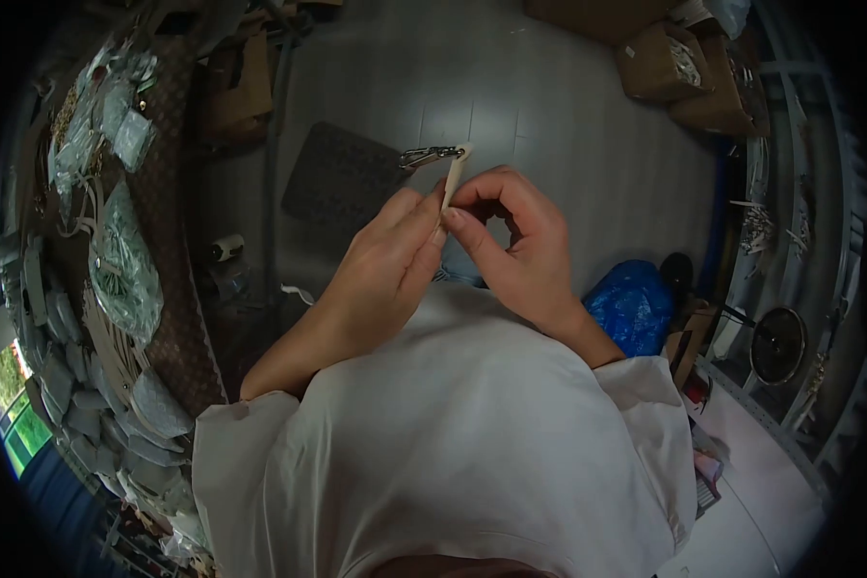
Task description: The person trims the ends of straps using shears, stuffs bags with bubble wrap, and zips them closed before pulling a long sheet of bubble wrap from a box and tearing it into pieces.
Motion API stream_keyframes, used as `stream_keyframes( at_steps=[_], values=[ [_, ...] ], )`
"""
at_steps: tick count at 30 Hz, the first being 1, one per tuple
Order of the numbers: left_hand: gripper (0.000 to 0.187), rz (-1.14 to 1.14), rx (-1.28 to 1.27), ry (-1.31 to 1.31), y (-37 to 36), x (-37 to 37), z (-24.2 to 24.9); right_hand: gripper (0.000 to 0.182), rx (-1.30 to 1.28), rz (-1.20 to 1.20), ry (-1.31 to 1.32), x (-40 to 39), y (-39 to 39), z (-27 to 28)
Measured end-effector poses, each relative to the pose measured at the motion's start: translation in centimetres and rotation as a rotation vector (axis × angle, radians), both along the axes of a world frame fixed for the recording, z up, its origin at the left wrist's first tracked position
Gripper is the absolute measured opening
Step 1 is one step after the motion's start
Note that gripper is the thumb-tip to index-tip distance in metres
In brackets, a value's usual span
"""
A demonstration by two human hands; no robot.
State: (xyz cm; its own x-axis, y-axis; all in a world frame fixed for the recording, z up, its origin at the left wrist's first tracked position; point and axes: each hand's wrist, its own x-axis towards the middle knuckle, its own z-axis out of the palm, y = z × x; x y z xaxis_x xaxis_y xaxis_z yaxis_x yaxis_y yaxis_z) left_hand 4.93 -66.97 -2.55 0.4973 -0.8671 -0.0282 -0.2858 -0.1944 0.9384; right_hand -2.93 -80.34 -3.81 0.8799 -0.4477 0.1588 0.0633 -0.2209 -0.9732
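A narrow cream strap (455, 177) stands upright between my two hands, in front of my chest. At its top end a silver metal clip (430, 156), like a snap hook, hangs out to the left. My left hand (387, 249) is closed, its fingers pressed against the strap's lower part. My right hand (522, 241) pinches the strap from the other side, thumb and forefinger meeting at its edge. The lower end of the strap is hidden behind the fingers.
To the left, a brown patterned table (175, 241) bears several plastic bags (125, 265) and bundled straps. Cardboard boxes (660, 60) stand at the back right. A blue plastic bag (634, 306) lies by my right arm, near metal shelving. A dark mat (335, 173) lies on the floor.
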Motion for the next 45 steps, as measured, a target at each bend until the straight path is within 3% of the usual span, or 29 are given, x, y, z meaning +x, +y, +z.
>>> stream_keyframes(
  at_steps=[3,7,10,16,20,21,28,37,45],
  values=[
    [0.022,-0.056,0.025,0.090,-6.3,-0.1,0.2,0.008,0.101,0.065,0.064,-1.1,-6.9,0.3],
    [0.008,-0.080,0.083,0.250,-13.9,0.2,1.0,0.006,0.045,0.049,0.094,-1.6,-14.3,1.4],
    [0.013,-0.122,0.069,0.115,-18.3,0.6,1.0,0.007,0.019,0.011,0.044,-1.2,-18.3,1.5],
    [0.029,-0.208,0.062,-0.073,-25.5,3.4,0.9,0.007,-0.298,-0.161,-0.014,1.1,-24.0,0.9],
    [0.033,-0.242,0.082,-0.074,-30.1,6.5,1.0,0.008,-0.521,-0.234,-0.023,3.9,-27.9,1.0],
    [0.025,-0.204,0.088,-0.079,-31.4,7.2,1.0,0.011,-0.581,-0.228,-0.003,4.7,-29.0,1.2],
    [0.018,-0.276,0.076,-0.153,-39.7,17.6,1.6,0.012,-0.771,-0.289,0.102,14.3,-36.2,1.7],
    [0.018,-0.261,0.073,-0.028,-45.3,31.6,2.1,0.015,-0.693,-0.144,-0.058,28.7,-44.2,2.7],
    [0.013,0.093,-0.010,-0.089,-48.4,42.1,0.3,0.018,-0.750,0.080,-0.084,43.2,-48.9,1.6]
  ],
)
